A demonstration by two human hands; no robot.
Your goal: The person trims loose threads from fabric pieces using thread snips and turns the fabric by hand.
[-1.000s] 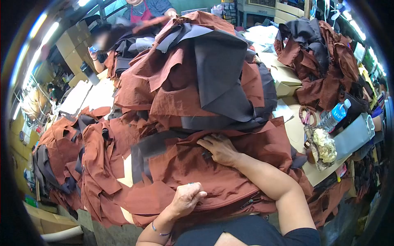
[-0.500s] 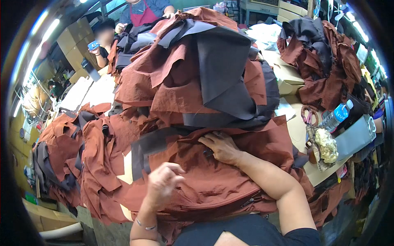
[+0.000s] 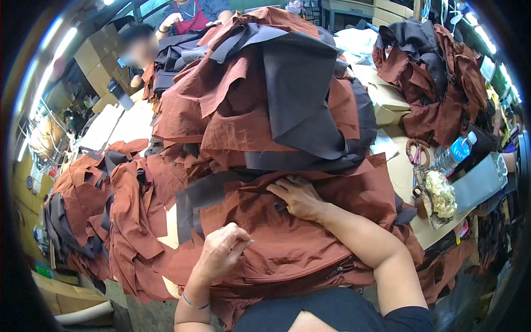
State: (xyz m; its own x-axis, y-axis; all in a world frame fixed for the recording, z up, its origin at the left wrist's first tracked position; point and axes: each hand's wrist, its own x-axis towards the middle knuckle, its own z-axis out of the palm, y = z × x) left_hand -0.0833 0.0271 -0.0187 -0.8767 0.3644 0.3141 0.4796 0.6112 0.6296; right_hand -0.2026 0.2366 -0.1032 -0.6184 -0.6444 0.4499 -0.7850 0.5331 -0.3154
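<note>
A rust-brown fabric piece (image 3: 293, 246) with a long zipper (image 3: 310, 274) along its near edge lies spread in front of me. My right hand (image 3: 298, 199) rests palm down on this cloth near its far fold, fingers stretched to the left. A small dark object (image 3: 280, 206) shows beside that hand; its kind is unclear. Raised just over the cloth at the left is my left hand (image 3: 224, 249), fingers curled into a pinch. Whatever may be between its fingertips is hidden. Beyond both hands rises a tall heap of rust and dark grey cut fabric (image 3: 301, 88).
More fabric piles lie at the left (image 3: 133, 210) and far right (image 3: 442, 83). Along the right stand scissors (image 3: 417, 152), a water bottle (image 3: 456, 154) and a grey plastic container (image 3: 481, 182). Two people are across the table, one in a pink apron (image 3: 191, 19).
My left hand has slowed and come slightly lower and right, its fingers closer together. My right hand stays put. The person at the far left has lowered a blue object.
</note>
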